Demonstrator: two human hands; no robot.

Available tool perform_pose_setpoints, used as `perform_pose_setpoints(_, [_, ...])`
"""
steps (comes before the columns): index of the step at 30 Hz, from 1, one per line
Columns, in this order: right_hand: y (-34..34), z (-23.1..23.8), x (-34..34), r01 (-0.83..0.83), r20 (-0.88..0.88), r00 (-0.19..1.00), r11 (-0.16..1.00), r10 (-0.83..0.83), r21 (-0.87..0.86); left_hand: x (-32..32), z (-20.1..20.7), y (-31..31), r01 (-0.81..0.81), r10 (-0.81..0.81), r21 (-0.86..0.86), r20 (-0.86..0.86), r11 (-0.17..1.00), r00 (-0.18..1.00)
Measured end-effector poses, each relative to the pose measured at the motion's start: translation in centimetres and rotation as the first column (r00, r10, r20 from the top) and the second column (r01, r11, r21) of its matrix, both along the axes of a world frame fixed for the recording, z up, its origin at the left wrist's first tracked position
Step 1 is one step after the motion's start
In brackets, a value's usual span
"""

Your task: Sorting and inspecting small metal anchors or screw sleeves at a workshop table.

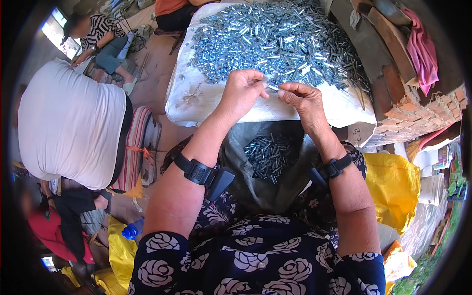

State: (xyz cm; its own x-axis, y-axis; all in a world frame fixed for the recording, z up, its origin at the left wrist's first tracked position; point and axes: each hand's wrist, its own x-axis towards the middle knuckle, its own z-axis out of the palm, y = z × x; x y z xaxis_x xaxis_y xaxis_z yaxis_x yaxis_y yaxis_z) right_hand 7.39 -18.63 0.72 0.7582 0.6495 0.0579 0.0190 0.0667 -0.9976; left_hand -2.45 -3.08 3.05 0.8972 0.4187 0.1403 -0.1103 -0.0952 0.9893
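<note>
Over the near edge of a white-covered table [196, 110], my two hands meet in front of a big pile of small shiny metal parts [275, 42]. A small silvery rod-like metal part [273, 88] lies between my fingertips. My left hand [242, 92] pinches at its left end, thumb and forefinger together. From the other side, the thumb and forefinger of my right hand [306, 102] are closed on it. Whether it is one piece or two joined is too small to tell. Below my hands, an open dark sack [236, 152] in my lap holds many similar metal parts [270, 153].
A large white covered bundle [73, 123] stands at the left beside a striped cushion [135, 147]. Several other people sit on the left and at the far side. At the right are a brick wall [418, 123], a pink cloth [422, 54] and a yellow sack [391, 189].
</note>
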Motion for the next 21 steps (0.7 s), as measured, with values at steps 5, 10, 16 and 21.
perform_pose_setpoints(5, [-0.4,0.0,-0.3,-0.081,0.073,0.993,0.992,0.089,-0.098,0.1,-0.5,-0.4,-0.008,0.012,0.100,-0.034,0.995,0.999])
perform_pose_setpoints(10, [-0.3,-0.3,-0.5,-0.024,0.288,0.954,0.980,0.082,-0.197,0.6,-1.4,-1.0,0.010,-0.012,0.095,0.017,0.995,1.000])
perform_pose_setpoints(16, [-0.5,-0.3,-0.5,-0.011,0.307,0.948,0.972,0.084,-0.233,0.6,-1.5,-1.0,0.008,-0.011,0.095,0.036,0.995,0.999])
perform_pose_setpoints(21, [-0.7,0.2,-0.9,-0.016,0.310,0.947,0.980,0.079,-0.199,0.3,-1.5,-0.8,0.003,-0.001,0.113,-0.015,0.994,1.000])
